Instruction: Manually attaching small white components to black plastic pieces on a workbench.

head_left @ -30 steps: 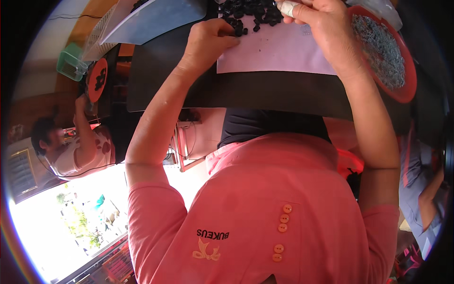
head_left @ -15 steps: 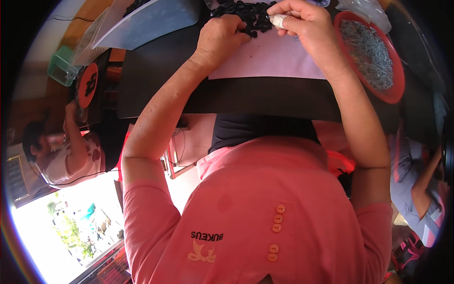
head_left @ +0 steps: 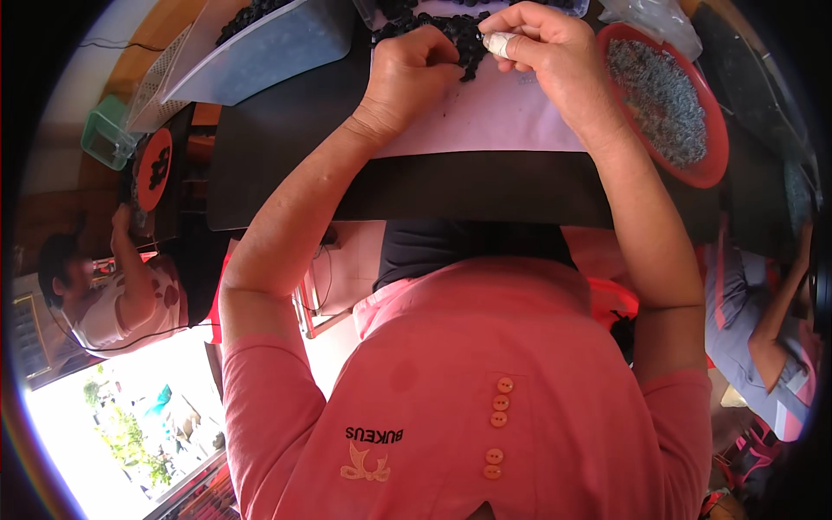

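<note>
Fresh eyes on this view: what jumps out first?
Most likely the pink shirt, filling the lower middle. Then the black pieces on a pale sheet at top centre, with the left hand at them and the right hand, its thumb in a white wrap, close by. At upper right, a red tray holds many small silvery bits.

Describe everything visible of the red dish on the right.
The red dish is shallow, with a raised rim, and looks like plastic. It appears oval, though the fisheye may distort it. It sits on the dark tabletop, right of the right hand, its floor mostly covered by small silvery, metal-looking pieces, too small to identify. A clear plastic bag lies at its far edge; whether that or the right forearm touches the rim, I cannot tell.
</note>
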### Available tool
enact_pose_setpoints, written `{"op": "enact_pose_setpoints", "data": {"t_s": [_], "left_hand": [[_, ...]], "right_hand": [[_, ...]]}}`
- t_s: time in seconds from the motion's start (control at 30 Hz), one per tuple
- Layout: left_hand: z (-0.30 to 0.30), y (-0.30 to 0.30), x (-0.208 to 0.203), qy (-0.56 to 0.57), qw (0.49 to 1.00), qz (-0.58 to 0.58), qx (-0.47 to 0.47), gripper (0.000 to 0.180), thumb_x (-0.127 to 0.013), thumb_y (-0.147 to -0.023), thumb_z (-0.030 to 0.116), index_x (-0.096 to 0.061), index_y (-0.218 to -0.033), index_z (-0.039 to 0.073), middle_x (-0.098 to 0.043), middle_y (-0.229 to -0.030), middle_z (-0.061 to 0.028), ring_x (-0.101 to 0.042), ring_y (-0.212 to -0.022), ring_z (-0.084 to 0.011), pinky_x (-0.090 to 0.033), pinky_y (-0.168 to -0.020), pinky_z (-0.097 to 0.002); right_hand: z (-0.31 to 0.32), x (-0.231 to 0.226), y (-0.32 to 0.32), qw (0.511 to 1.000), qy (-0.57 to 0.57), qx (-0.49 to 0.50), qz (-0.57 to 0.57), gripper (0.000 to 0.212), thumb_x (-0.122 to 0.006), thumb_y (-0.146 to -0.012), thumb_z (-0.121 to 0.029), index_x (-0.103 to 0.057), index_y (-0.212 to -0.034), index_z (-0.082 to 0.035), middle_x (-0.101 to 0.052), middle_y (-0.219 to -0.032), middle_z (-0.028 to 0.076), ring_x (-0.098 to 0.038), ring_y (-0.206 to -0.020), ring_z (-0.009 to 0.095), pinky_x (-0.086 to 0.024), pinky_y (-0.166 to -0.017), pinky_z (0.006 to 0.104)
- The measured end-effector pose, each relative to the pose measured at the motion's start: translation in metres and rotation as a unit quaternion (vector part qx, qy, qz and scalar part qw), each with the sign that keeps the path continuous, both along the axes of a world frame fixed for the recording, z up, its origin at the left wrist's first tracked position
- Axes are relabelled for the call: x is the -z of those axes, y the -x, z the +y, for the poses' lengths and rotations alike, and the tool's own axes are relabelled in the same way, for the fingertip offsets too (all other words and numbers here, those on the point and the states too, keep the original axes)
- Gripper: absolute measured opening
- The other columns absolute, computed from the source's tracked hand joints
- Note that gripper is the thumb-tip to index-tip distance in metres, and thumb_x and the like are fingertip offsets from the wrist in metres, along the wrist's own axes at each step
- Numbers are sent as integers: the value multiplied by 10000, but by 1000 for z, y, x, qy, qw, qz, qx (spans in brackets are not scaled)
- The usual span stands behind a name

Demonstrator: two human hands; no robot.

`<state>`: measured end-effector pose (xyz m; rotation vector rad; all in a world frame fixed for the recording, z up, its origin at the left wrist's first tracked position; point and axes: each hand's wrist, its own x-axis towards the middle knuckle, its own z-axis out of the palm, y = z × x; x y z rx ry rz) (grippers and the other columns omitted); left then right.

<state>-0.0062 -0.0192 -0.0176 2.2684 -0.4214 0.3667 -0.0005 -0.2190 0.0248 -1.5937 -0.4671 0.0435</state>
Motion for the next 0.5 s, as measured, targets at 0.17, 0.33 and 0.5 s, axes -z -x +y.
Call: {"op": "enact_pose_setpoints", "data": {"t_s": [0.17, 0.33, 0.5], "left_hand": [[-11, 2, -24, 246, 953, 175, -14, 182, -699, -848, 61, -676, -999, -37, -657, -804, -47, -590, -675, -135, -472, -588, -258], [-7, -10, -18, 561, 744, 355, 74, 129, -596, -937, 70, -644, -1024, -13, -634, -855, -86, -558, -709, -155, -455, -624, -283], [-16, -8, -15, 633, 665, 369, 144, 129, -569, -955, 90, -622, -1015, -11, -612, -862, -91, -538, -719, -170, -425, -620, -290]], "right_hand": [[-7, 11, -7, 999, 23, -1, -26, 158, -653, -852, -16, -673, -1008, -3, -674, -836, 31, -602, -734, 96, -485, -689, 234], [0, 19, -7, 992, 38, 13, -120, 184, -614, -880, 15, -687, -1046, -15, -678, -853, -1, -582, -747, 54, -456, -671, 192], [5, 16, 0, 977, 58, 69, -191, 131, -631, -825, 8, -677, -942, -25, -696, -779, 86, -641, -672, 138, -492, -623, 263]]}}
